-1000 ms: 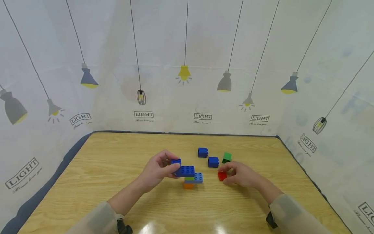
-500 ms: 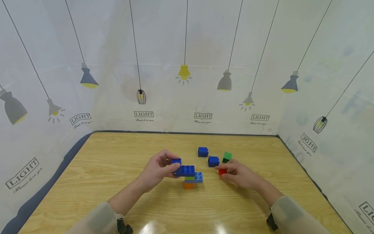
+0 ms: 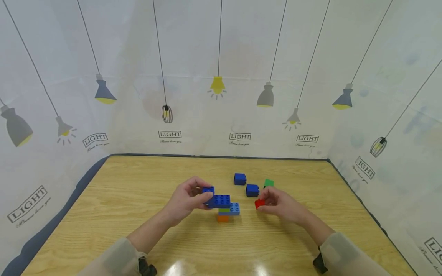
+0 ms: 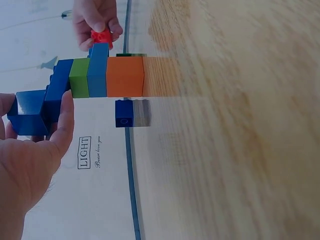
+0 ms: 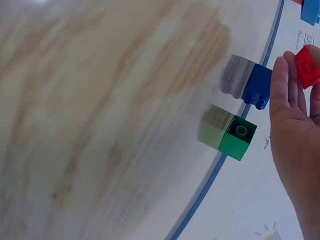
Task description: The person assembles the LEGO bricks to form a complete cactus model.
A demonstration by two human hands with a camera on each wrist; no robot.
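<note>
My left hand (image 3: pixel 188 198) grips the dark blue square brick (image 3: pixel 208 190) at the top left of a stepped stack of building bricks. Below that brick come a long dark blue brick (image 3: pixel 221 201), a lime green one (image 4: pixel 79 78), a light blue one (image 3: pixel 235 209) and an orange brick (image 4: pixel 125 76) standing on the table. To the right of the stack, my right hand (image 3: pixel 281 205) pinches a small red brick (image 3: pixel 259 204) between thumb and fingers. In the right wrist view the red brick (image 5: pixel 307 67) shows above the palm, partly covered by the thumb.
Two dark blue bricks, a rear one (image 3: pixel 239 179) and a nearer one (image 3: pixel 252 190), lie on their sides behind the stack. A green brick (image 3: pixel 269 183) lies just beyond my right hand. The wooden table (image 3: pixel 138 180) ends at a wall covering (image 3: pixel 193 115) printed with lamps.
My right hand has picked up the red brick from the table, turned it and brought it slightly left. The left hand and the stack have stayed in place.
</note>
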